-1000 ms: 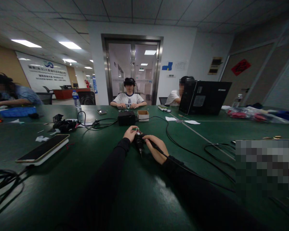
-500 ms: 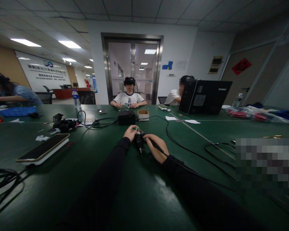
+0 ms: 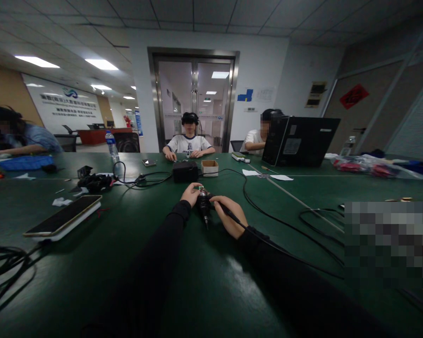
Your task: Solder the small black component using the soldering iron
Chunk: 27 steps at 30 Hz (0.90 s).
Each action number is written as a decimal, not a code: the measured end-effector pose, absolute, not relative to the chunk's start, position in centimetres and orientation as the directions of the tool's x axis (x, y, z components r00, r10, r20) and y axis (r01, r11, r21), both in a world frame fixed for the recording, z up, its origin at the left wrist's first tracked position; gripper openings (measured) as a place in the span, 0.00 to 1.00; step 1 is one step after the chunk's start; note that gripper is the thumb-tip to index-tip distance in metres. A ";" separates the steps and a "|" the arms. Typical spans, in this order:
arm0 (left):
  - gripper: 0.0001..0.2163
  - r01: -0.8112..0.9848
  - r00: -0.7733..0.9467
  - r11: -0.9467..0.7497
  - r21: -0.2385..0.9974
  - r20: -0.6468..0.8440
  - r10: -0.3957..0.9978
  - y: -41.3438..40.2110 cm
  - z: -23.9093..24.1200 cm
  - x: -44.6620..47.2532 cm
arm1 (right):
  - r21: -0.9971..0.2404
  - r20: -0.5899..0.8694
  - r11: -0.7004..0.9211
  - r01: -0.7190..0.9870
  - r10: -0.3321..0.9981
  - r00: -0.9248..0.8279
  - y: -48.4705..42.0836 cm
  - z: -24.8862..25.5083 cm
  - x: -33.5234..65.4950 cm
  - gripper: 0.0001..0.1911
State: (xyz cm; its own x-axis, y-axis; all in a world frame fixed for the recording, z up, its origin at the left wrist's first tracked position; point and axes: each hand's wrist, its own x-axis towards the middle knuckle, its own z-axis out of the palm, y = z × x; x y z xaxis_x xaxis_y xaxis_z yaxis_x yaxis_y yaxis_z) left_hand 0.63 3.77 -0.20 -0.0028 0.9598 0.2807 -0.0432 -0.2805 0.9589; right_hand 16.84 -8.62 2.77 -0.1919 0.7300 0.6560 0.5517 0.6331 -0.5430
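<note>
Over the green table (image 3: 134, 263), my right hand (image 3: 230, 215) is wrapped round a black corded tool (image 3: 204, 208) whose thin metal tip points down toward me. My left hand (image 3: 190, 193) pinches a small part (image 3: 200, 189) with green and red bits, held right at the tool's upper end. The two hands nearly touch. A black cable (image 3: 268, 218) runs from the tool off to the right. Both sleeves are black.
A phone on a white block (image 3: 63, 218) lies at left, tangled cables (image 3: 3, 267) at far left. A black box (image 3: 185, 172), a small cardboard box (image 3: 209, 168), a laptop (image 3: 299, 142) and a water bottle (image 3: 111, 146) stand further back. Three other people sit around the table.
My hands and the tool have shifted very slightly up and away; their grip is unchanged. The person opposite has moved their hands a little.
</note>
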 end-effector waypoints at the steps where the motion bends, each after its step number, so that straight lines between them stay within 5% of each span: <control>1: 0.11 -0.047 -0.003 -0.281 0.958 0.282 0.960 3.8 -0.2 0.6 | -0.545 0.657 0.637 0.545 0.729 -0.194 -8.7 2.8 16.8 0.12; 27: 0.09 -0.042 -0.003 -0.275 0.961 0.275 0.961 4.1 -0.5 0.7 | -0.559 0.653 0.615 0.556 0.740 -0.162 -8.9 3.0 16.9 0.12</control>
State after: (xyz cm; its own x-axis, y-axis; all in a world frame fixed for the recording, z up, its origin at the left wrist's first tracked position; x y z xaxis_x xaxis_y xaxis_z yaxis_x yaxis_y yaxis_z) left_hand 0.66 4.10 -0.51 -0.0031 0.9615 0.2748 -0.0418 -0.2747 0.9606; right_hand 16.86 -8.86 2.98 -0.1619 0.7396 0.6533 0.5556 0.6154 -0.5591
